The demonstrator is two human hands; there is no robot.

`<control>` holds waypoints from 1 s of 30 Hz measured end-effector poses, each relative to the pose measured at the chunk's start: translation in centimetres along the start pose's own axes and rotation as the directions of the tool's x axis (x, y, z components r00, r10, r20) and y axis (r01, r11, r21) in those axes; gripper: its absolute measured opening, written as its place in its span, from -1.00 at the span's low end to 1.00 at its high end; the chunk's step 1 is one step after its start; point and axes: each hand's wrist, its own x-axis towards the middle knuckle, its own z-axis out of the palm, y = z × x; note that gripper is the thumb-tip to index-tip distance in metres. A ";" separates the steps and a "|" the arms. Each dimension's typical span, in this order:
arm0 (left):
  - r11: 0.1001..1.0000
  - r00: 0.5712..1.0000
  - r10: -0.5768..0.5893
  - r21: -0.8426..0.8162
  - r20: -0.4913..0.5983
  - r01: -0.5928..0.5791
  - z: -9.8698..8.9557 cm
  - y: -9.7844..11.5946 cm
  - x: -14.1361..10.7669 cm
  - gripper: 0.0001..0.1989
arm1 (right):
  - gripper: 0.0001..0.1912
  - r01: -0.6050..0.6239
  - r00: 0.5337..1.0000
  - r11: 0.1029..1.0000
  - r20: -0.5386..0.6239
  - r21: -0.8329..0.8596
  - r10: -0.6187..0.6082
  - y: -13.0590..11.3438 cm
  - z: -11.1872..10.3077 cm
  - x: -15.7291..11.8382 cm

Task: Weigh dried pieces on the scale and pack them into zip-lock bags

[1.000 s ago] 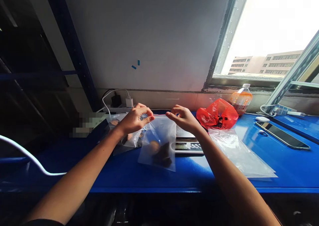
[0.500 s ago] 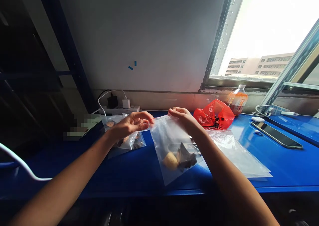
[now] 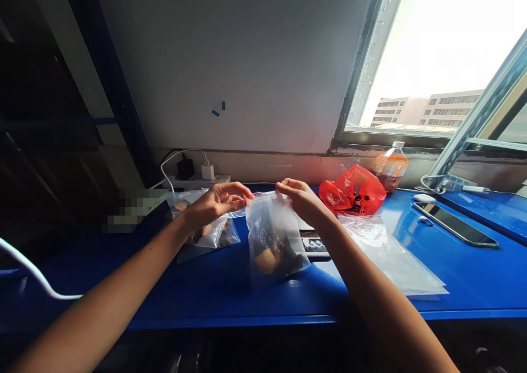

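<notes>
The zip bag [image 3: 274,241], pinched by both hands [image 3: 220,202] [image 3: 302,197], partly hides the scale [image 3: 316,246].

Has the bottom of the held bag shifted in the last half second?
Yes. The held bag has swung left at its lower end, uncovering more of the scale's button panel.

A blue metal workbench [image 3: 230,301] beside a large framed window [image 3: 415,60] overlooking pale multi-storey buildings [image 3: 450,109] suggests a small workshop, its exact type unclear.
</notes>
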 end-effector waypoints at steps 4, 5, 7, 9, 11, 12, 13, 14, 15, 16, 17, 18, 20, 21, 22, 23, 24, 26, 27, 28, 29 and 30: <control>1.000 1.000 -0.007 -0.008 -0.020 0.007 -0.1 -0.2 0.1 -0.86 | -0.57 -0.008 1.000 1.000 -0.014 -0.016 0.008 -0.3 0.1 -0.1; 1.000 1.000 -0.008 -0.004 -0.019 0.008 -0.1 -0.3 0.1 -0.86 | -0.57 -0.009 1.000 1.000 -0.016 -0.020 0.008 -0.3 0.1 -0.1; 1.000 1.000 -0.004 0.010 -0.015 0.004 -0.1 -0.4 0.1 -0.84 | -0.56 -0.007 1.000 1.000 -0.017 -0.024 0.007 -0.2 0.0 -0.1; 1.000 1.000 0.006 0.027 -0.004 -0.006 -0.2 -0.4 0.0 -0.83 | -0.56 0.001 1.000 1.000 -0.012 -0.024 -0.001 0.0 -0.1 0.0; 0.999 1.000 0.009 0.049 0.016 -0.010 -0.3 -0.4 0.0 -0.83 | -0.56 0.011 1.000 1.000 -0.012 -0.026 -0.011 0.2 -0.2 0.1; 0.998 1.000 0.010 0.058 0.028 -0.012 -0.3 -0.3 -0.1 -0.84 | -0.56 0.012 1.000 1.000 -0.012 -0.029 -0.012 0.3 -0.3 0.1; 0.998 0.999 0.010 0.064 0.037 -0.012 -0.3 -0.2 -0.1 -0.85 | -0.57 0.012 1.000 0.999 -0.014 -0.032 -0.012 0.3 -0.4 0.2; 0.998 0.999 0.009 0.068 0.044 -0.012 -0.3 -0.1 -0.2 -0.86 | -0.57 0.011 1.000 0.999 -0.015 -0.035 -0.011 0.4 -0.4 0.2; 0.997 0.999 0.007 0.070 0.048 -0.011 -0.2 0.0 -0.2 -0.87 | -0.57 0.009 1.000 0.999 -0.015 -0.035 -0.009 0.4 -0.5 0.2; 0.997 0.999 0.007 0.071 0.050 -0.011 -0.2 0.1 -0.2 -0.88 | -0.57 0.007 1.000 1.000 -0.014 -0.031 -0.007 0.4 -0.5 0.2; 0.997 0.999 0.004 0.072 0.053 -0.008 -0.1 0.2 -0.3 -0.89 | -0.57 0.007 1.000 1.000 -0.014 -0.024 -0.007 0.5 -0.6 0.3; 0.997 0.998 0.001 0.071 0.057 -0.005 0.0 0.4 -0.3 -0.89 | -0.57 0.008 1.000 1.000 -0.013 -0.016 -0.008 0.5 -0.6 0.3; 0.998 0.998 -0.009 0.067 0.065 0.005 0.1 0.6 -0.3 -0.90 | -0.56 0.004 1.000 1.000 -0.010 -0.005 -0.005 0.5 -0.7 0.3; 0.998 0.998 -0.017 0.064 0.066 0.013 0.2 0.6 -0.3 -0.90 | -0.56 0.000 1.000 1.000 -0.009 -0.007 0.000 0.5 -0.8 0.3; 0.998 0.997 -0.026 0.061 0.066 0.022 0.2 0.7 -0.3 -0.90 | -0.56 -0.007 1.000 1.000 -0.008 -0.011 0.006 0.5 -0.8 0.3; 0.998 0.997 -0.034 0.059 0.068 0.030 0.3 0.7 -0.3 -0.90 | -0.56 -0.012 1.000 1.000 -0.007 -0.016 0.012 0.5 -0.8 0.3; 0.998 0.996 -0.041 0.057 0.074 0.036 0.3 0.8 -0.4 -0.90 | -0.56 -0.015 1.000 1.000 -0.006 -0.018 0.015 0.5 -0.8 0.3; 0.998 0.994 -0.051 0.051 0.095 0.046 0.3 0.9 -0.4 -0.90 | -0.56 -0.011 1.000 1.000 -0.002 -0.014 0.011 0.5 -0.9 0.3; 0.998 0.993 -0.055 0.047 0.105 0.050 0.3 0.9 -0.4 -0.90 | -0.57 -0.008 1.000 1.000 0.000 -0.009 0.008 0.5 -0.9 0.3; 0.998 0.992 -0.058 0.045 0.111 0.053 0.3 0.9 -0.4 -0.90 | -0.57 -0.004 1.000 1.000 0.000 -0.004 0.004 0.6 -0.9 0.3; 0.997 0.992 -0.060 0.046 0.110 0.055 0.3 1.0 -0.4 -0.89 | -0.57 -0.002 1.000 1.000 -0.001 0.000 0.002 0.6 -1.0 0.3; 0.997 0.993 -0.061 0.051 0.105 0.056 0.4 1.0 -0.4 -0.88 | -0.57 -0.004 1.000 1.000 -0.005 0.004 0.004 0.7 -1.0 0.3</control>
